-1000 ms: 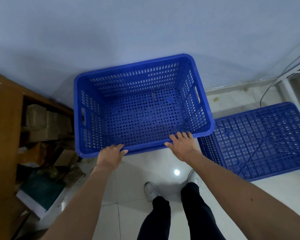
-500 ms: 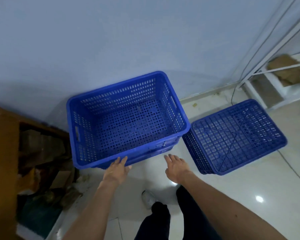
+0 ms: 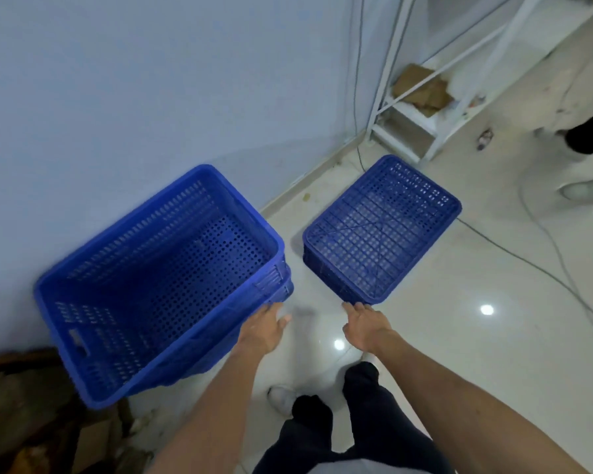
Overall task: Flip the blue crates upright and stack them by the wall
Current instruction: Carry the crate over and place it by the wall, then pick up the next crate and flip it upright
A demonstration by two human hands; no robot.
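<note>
An upright blue crate [image 3: 158, 367] stands against the pale wall, nested on another blue crate whose rim shows beneath its right side. To its right an upside-down blue crate [image 3: 380, 230] lies on the floor, its ribbed bottom facing up. My left hand [image 3: 262, 328] hovers open just off the upright crate's near right corner, holding nothing. My right hand [image 3: 365, 323] is open with its fingertips at the near corner of the upside-down crate; I cannot tell whether they touch it.
A white metal rack [image 3: 411, 124] with cardboard stands at the wall to the right. Cables [image 3: 514, 254] run across the glossy tiled floor. Another person's legs [image 3: 586, 138] are at the far right. Brown clutter [image 3: 24, 422] lies at the lower left.
Both hands have let go of the upright crate, which now rests on the stack by the wall. My view and both hands have shifted right, towards the upside-down crate.
</note>
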